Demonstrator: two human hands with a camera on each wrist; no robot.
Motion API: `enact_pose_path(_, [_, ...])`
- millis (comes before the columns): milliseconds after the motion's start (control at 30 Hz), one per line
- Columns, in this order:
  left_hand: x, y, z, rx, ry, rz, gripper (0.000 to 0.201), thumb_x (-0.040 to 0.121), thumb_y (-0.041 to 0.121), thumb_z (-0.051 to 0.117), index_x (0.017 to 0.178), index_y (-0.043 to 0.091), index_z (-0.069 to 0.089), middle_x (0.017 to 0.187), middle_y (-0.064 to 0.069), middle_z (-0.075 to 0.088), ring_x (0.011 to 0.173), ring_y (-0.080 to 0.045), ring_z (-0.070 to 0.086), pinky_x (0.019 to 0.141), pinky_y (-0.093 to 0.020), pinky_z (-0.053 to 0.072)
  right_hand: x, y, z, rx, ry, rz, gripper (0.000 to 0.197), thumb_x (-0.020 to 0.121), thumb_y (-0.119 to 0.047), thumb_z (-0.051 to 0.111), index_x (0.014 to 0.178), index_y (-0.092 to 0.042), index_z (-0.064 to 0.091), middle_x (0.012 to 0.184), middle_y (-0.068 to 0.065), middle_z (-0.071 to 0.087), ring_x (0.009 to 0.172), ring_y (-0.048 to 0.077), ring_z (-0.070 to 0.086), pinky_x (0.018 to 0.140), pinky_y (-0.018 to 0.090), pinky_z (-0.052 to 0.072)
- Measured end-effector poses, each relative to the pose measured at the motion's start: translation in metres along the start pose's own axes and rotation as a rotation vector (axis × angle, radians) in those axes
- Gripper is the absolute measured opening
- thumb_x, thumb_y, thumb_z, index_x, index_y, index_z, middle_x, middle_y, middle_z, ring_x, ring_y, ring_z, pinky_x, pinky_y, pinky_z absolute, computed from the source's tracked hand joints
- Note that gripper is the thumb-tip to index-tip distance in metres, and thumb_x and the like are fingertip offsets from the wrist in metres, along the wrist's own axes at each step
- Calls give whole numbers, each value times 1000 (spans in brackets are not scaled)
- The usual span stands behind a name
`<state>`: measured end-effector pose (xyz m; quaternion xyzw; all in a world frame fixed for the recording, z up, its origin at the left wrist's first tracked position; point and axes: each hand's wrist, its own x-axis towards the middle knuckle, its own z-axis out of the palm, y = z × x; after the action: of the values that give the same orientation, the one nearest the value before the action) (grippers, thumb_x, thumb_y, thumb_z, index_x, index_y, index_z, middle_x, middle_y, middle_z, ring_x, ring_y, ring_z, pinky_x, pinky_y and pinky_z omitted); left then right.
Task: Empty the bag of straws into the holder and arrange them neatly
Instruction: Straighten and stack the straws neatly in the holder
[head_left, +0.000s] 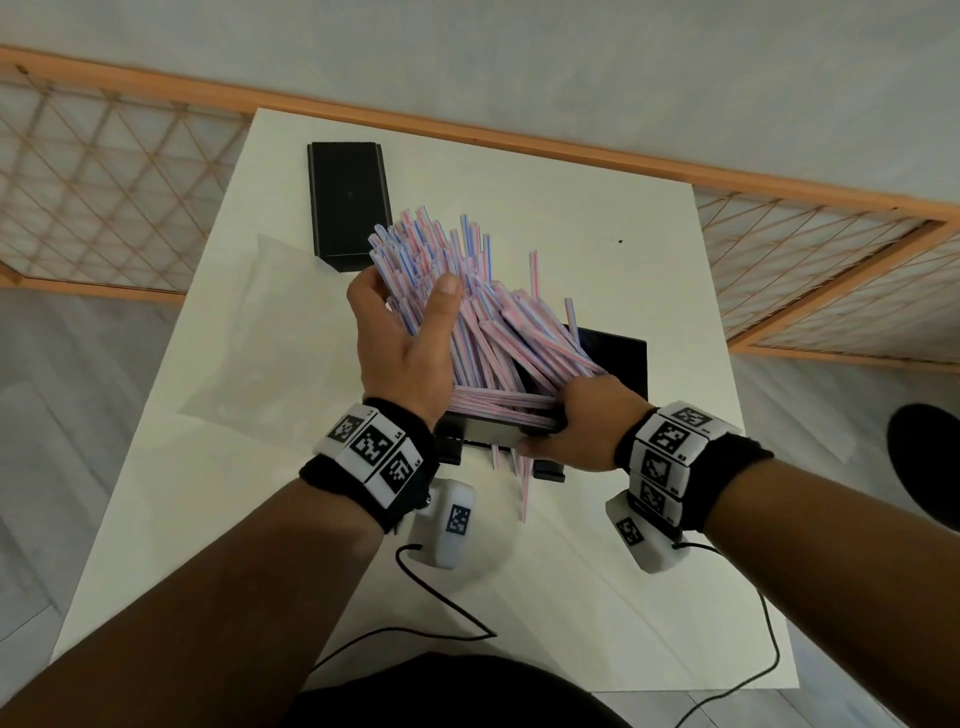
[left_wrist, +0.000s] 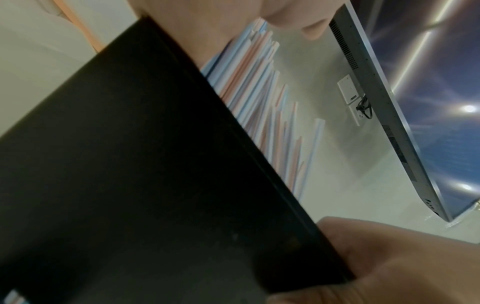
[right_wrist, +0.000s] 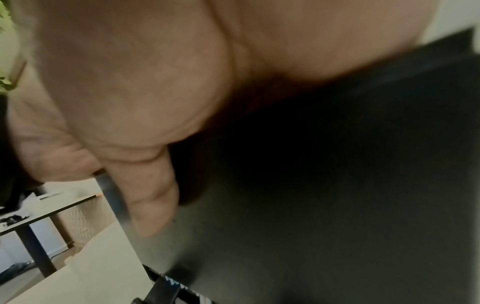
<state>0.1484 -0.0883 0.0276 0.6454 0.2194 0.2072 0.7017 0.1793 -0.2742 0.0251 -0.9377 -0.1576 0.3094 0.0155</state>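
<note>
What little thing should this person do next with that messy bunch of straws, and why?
Probably tip the straws down flat into the black holder. The left hand grips them fanned and uneven, jutting past its rim, while the right hand presses their lower ends at the near edge.

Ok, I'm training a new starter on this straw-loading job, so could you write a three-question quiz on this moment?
1. True or false: the clear plastic bag still holds the straws.
2. Which hand grips the upper part of the straw bundle? A) left hand B) right hand C) neither
3. Fill in: a few straws poke out under the black holder onto the white ____.

Key:
1. False. The bag lies flat and empty, left of the holder.
2. A. The right hand is down at the bundle's lower end, at the holder's near edge.
3. Table. They show at the holder's near side.
</note>
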Motion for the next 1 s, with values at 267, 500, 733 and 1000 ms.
enact_pose_path(267, [1, -3, -2, 10, -34, -23, 73, 79, 59, 64, 131, 14, 40, 125, 0, 63, 112, -11, 65, 102, -43, 52, 2, -12, 2, 4, -32, 18, 51, 73, -68, 67, 87, -19, 65, 76, -2, 62, 73, 17, 60, 66, 26, 49])
enact_pose_path(500, [0, -4, -2, 11, -47, -13, 66, 82, 53, 65, 130, 14, 41, 125, 0, 63, 111, -8, 66, 100, -38, 54, 20, -17, 0, 260, -224, 80, 87, 42, -74, 78, 112, -25, 64, 106, -7, 70, 94, 15, 66, 89, 37, 55])
enact_pose_path(733, [1, -7, -2, -3, -43, -4, 62, 85, 46, 67, 130, 12, 42, 124, -1, 64, 112, -11, 66, 100, -40, 53, 19, -22, -8, 272, -197, 9, 85, 62, -50, 87, 132, -19, 50, 117, -6, 60, 102, 17, 59, 89, 31, 50])
enact_pose_path(1000, [1, -6, -2, 14, -49, 12, 73, 79, 46, 74, 130, 6, 41, 116, 5, 63, 97, 4, 66, 84, -13, 52, 21, -34, -9, 249, -199, -78, 85, 69, -36, 84, 141, -20, 42, 134, 0, 57, 119, 23, 56, 103, 39, 47])
